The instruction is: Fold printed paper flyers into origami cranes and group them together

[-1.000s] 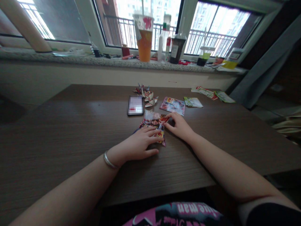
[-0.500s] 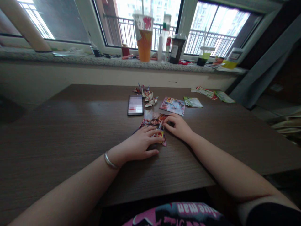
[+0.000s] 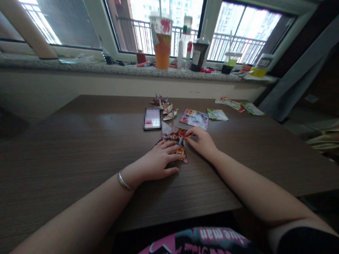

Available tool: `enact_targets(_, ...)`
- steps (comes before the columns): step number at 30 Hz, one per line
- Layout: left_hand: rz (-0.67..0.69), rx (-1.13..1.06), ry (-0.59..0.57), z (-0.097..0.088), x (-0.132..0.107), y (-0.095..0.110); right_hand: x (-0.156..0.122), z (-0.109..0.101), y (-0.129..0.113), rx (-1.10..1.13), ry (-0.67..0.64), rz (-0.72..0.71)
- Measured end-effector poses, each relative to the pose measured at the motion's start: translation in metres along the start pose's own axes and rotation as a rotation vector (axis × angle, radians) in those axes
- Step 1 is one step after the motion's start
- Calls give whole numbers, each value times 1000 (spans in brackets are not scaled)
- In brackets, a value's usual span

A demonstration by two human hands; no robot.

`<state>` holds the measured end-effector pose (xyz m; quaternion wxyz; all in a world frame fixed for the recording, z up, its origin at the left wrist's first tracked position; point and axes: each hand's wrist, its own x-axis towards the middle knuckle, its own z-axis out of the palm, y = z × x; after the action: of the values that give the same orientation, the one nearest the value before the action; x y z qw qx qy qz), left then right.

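A sheet of colourful printed paper, folded in part, lies on the brown table in front of me. My left hand rests on its lower left side, fingers spread and palm down, hiding some of it. At its right edge my right hand pinches the paper between thumb and fingertips. Just beyond the paper are a phone with a lit, blurred screen and several folded paper pieces with pointed tips.
A printed sheet stack and some green-white papers lie to the right. More papers are near the table's back right. On the windowsill stand a tall cup of orange drink, a dark cup and bottles.
My right hand's fingers have shifted slightly at the paper's right edge, and the fold there looks a little different. My left hand stays nearly in place.
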<state>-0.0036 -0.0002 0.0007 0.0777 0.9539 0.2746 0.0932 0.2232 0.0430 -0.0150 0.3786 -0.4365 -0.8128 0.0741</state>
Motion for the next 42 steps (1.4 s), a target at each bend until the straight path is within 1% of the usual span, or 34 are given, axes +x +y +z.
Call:
enact_targets(4,-26,20,-4,0,-1,1,-1,1,1,14,19,58)
enact_targets(7,-41,26,-29,-1,-1,2,-3,1,0,26,12,141)
enact_targets(10,-50,28,-44,-2,0,2,-4,0,-2,14,34,218)
enact_targets(19,-42,15,-55,-1,-1,1,-3,-2,-1,112,22,311)
enact_targets(25,-29,8,-53,-1,-2,2,-3,0,2,126,8,335)
enact_targets(28,-49,3,-52,0,-2,2,-4,1,3,134,-29,355)
enact_targets(32,-65,4,-54,2,-2,1,-4,2,4,159,-61,334)
enact_targets(42,-16,-15,14,2,0,0,-3,4,6,115,-75,311)
